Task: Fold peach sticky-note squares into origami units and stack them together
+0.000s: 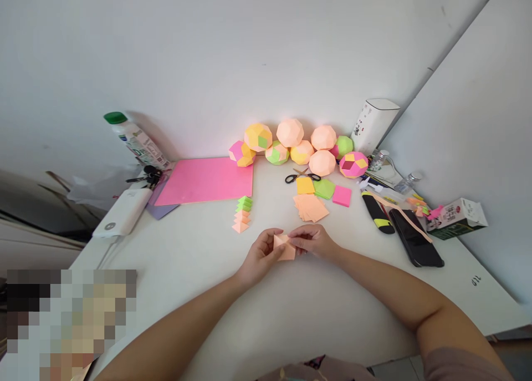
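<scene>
Between my two hands is a small peach paper square [285,252], partly folded, held just above the white table. My left hand [265,253] pinches its left side, thumb on top. The fingers of my right hand [312,240] close on its upper right edge; their tips are partly hidden. A row of folded green and peach paper pieces [241,214] lies ahead of my left hand. Beyond my right hand is a fanned stack of peach sheets [311,206], with yellow [305,186], green [325,188] and pink sheets [342,196] behind it.
Several paper balls [290,133] are piled along the wall, with black scissors [303,176] in front. A pink board [205,180] and a white power bank [123,212] lie left. At right are a utility knife [377,212], a black phone [415,237] and a carton [457,219].
</scene>
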Motion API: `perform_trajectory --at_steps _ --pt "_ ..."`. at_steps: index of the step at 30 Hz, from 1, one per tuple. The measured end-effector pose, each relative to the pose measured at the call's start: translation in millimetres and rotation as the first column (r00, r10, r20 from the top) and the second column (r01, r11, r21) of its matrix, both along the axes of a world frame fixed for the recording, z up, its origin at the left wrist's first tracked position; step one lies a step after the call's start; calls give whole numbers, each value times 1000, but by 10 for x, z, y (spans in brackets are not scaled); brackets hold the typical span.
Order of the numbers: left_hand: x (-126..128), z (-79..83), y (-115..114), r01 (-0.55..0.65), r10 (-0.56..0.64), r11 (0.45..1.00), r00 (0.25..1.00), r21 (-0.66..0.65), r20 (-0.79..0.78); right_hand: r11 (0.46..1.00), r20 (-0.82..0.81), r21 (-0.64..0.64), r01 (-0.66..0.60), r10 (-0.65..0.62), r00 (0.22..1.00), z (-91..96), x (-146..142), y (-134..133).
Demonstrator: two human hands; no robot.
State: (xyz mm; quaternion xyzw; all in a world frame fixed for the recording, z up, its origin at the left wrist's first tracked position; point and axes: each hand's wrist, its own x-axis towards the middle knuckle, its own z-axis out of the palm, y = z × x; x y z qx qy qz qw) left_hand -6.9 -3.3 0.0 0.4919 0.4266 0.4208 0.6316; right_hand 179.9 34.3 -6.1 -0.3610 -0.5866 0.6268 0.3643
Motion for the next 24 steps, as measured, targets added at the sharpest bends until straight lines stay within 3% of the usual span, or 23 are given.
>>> perform_trajectory --at_steps 6,24 --pt "-17 -42 4 -5 7 998 999 69 -33 1000 14 10 -12 12 1000 5 -11 -24" --pt "-51 -93 14 16 -8 997 995 76 -101 999 -8 28 -21 22 1000 7 -26 -37"
